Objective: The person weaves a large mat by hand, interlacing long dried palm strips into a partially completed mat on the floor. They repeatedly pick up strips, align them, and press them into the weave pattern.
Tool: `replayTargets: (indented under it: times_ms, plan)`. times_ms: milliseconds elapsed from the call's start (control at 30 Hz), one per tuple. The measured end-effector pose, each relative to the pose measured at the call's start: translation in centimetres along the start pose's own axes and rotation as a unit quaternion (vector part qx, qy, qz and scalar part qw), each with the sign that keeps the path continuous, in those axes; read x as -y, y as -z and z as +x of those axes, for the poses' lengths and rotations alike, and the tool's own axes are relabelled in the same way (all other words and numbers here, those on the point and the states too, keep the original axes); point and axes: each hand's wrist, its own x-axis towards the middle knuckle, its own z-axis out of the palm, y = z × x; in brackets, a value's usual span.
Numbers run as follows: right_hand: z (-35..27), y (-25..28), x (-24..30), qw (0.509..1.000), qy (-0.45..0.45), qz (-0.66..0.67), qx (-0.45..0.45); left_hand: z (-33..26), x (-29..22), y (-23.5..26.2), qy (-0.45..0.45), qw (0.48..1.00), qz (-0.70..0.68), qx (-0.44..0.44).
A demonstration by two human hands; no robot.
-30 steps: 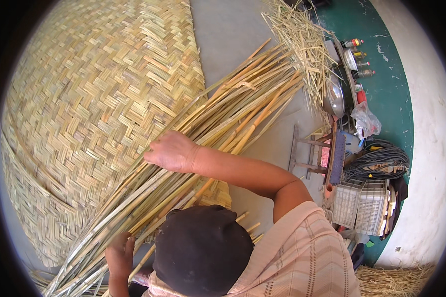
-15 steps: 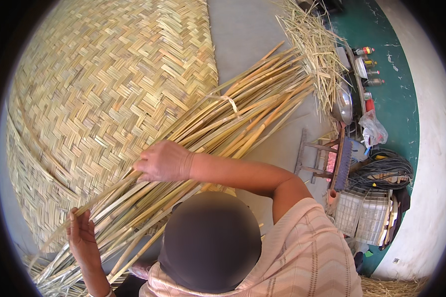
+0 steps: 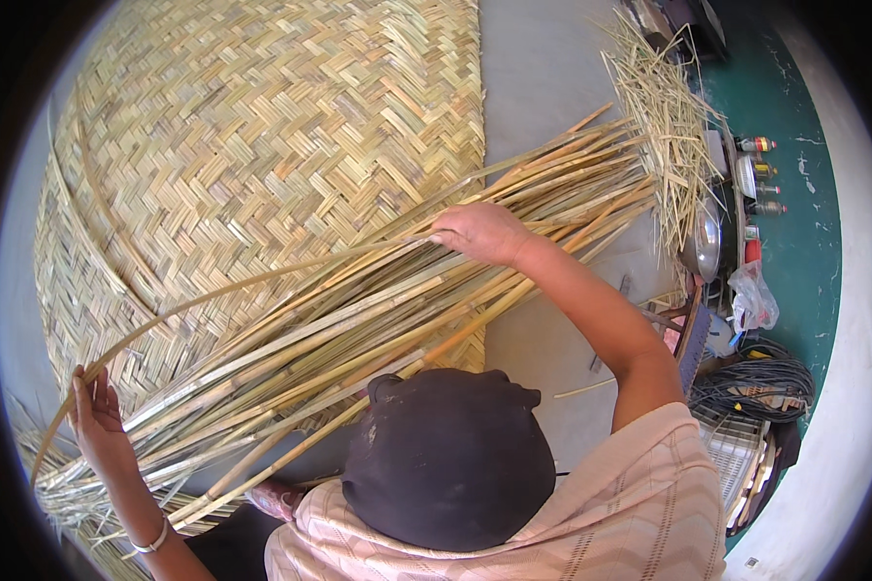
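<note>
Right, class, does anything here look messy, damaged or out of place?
The loose straw at upper right lies tangled, unlike the roughly aligned reeds beside it; the green wall band shows pale, chipped-looking marks.

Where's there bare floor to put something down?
Grey floor shows between the woven mat and the loose straw, beyond the reed bundle. A smaller patch lies between the bundle, the right arm and the dark cap. It's crowded along the wall, with bottles and coiled cables.

There is room above the woven mat (image 3: 291, 126), but stalks (image 3: 378, 302) bar its near side.
</note>
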Motion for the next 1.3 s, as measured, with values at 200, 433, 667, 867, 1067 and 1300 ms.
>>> replayTargets:
  times_ms: [200,433,667,867,1067,1300]
  plan:
    - [0.5,2.2,0.1,0.999,0.0,-0.037,0.039,3.8,-2.0,5.1,0.013,0.995,-0.069,-0.077]
    - [2.9,2.9,7.6,0.928,0.009,0.372,0.022,-0.2,-2.1,-2.8,0.039,0.998,-0.058,0.005]
    - [8.2,2.6,21.4,0.784,0.136,0.602,0.066,-11.3,1.6,-15.2,0.145,0.948,0.16,0.234]
    - [11.6,3.6,30.3,0.681,0.25,0.688,-0.012,-12.7,1.8,-16.8,0.108,0.934,0.118,0.318]
    - [14.8,4.7,33.7,0.677,0.225,0.701,-0.004,-12.7,1.3,-15.8,0.107,0.943,0.075,0.306]
    - [17.3,8.0,28.9,0.802,0.124,0.578,-0.089,-12.7,1.3,-14.3,0.202,0.93,0.115,0.285]
